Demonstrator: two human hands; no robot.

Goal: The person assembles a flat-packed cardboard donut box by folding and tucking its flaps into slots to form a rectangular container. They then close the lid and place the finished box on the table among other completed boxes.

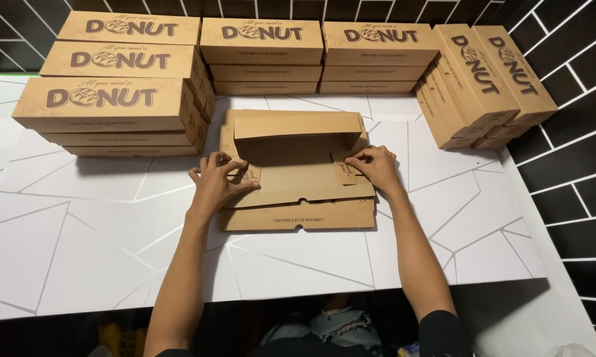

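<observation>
Centrally, the half-folded cardboard box [297, 173] lies between both grips, left hand [217, 182] and right hand [375, 168] each pinching a side flap.

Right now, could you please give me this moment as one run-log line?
left hand: on left side flap | right hand: pinching right side flap | flat cardboard box: part-folded on white table | finished box stacks: behind

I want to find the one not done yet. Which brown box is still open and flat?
The cardboard box under the left hand and right hand, mid-table. Its flaps lie spread; the stacked boxes behind are all closed.
</observation>
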